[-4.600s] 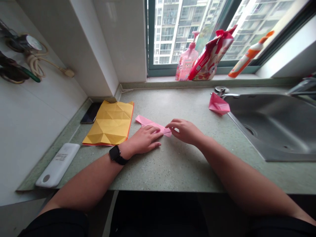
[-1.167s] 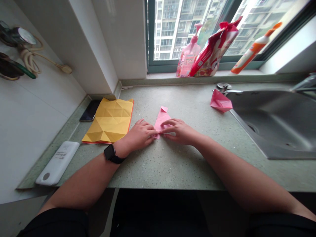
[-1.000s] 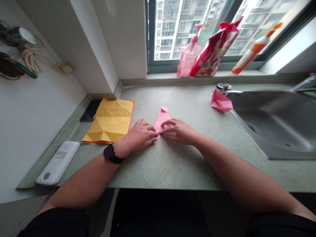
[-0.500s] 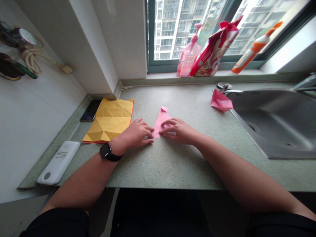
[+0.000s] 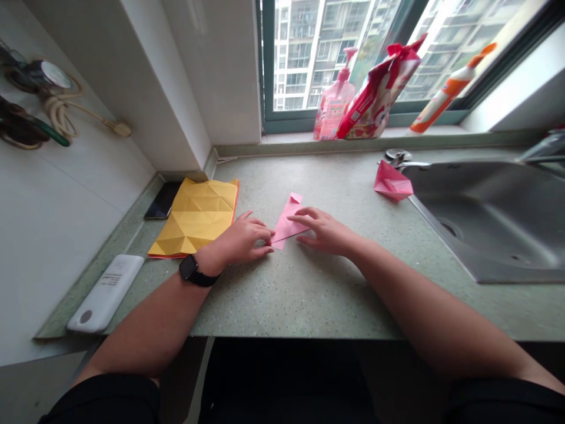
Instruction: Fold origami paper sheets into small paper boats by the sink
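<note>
A narrow folded pink paper [image 5: 288, 219] lies on the speckled green counter [image 5: 309, 288], pointing away from me. My left hand [image 5: 241, 240], with a black watch on its wrist, rests at the paper's near end, fingertips pinching that corner. My right hand [image 5: 324, 231] lies on the paper's right side, fingers stretched out and pressing it flat.
A creased yellow paper stack [image 5: 196, 217] lies to the left beside a dark phone [image 5: 162, 200] and a white remote-like device [image 5: 106, 292]. Another folded pink piece [image 5: 392, 182] sits by the steel sink [image 5: 489, 218]. Bottles and a red pouch [image 5: 375, 94] stand on the windowsill.
The pink paper was turned from lying sideways to pointing away from me. In the last half second my right fingers spread and slid up along it; the left hand held still.
</note>
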Demonstrator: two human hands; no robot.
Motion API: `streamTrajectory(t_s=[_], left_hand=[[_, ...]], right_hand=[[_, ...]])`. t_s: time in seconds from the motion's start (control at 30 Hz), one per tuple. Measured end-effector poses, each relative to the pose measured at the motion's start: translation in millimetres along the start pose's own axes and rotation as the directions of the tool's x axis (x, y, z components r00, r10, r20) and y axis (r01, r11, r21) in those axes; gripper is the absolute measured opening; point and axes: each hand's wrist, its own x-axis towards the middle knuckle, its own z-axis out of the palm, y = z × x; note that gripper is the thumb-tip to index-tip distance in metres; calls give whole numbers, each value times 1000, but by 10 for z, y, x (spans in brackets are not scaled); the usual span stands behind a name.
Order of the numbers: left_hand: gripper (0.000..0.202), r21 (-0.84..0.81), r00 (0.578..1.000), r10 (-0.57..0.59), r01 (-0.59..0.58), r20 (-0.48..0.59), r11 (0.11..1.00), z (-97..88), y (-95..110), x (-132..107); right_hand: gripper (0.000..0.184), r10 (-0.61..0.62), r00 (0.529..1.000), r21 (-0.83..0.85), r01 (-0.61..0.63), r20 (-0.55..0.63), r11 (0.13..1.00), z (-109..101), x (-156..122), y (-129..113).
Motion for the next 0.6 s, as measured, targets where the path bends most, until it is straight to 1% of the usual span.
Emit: streamTrajectory(t_s=[0.07, 0.17, 0.3, 0.4, 0.53, 0.6], left_hand=[[7, 3, 1000, -19, 19, -17, 1000, 13, 5, 0], [13, 13, 999, -40, 40, -30, 999, 31, 9, -1], [14, 22, 998, -36, 37, -43, 999, 43, 18, 0], [17, 29, 999, -17, 18, -41, 999, 49, 22, 0], [26, 41, 998, -3, 6, -65, 999, 84, 1, -2], [33, 55, 996, -12, 17, -90, 998, 113, -18, -4]], right_hand=[[64, 65, 997, -40, -66, -36, 997, -11, -6, 84], [59, 129, 990, -82, -133, -56, 988, -14, -9, 191], [49, 106, 992, -91, -112, -66, 989, -1, -1, 239], [38, 82, 990, -91, -93, -114, 992, -6, 13, 218], [27, 98, 977, -89, -116, -188, 989, -47, 32, 152], [25, 118, 969, -81, -138, -215, 987, -70, 38, 111]])
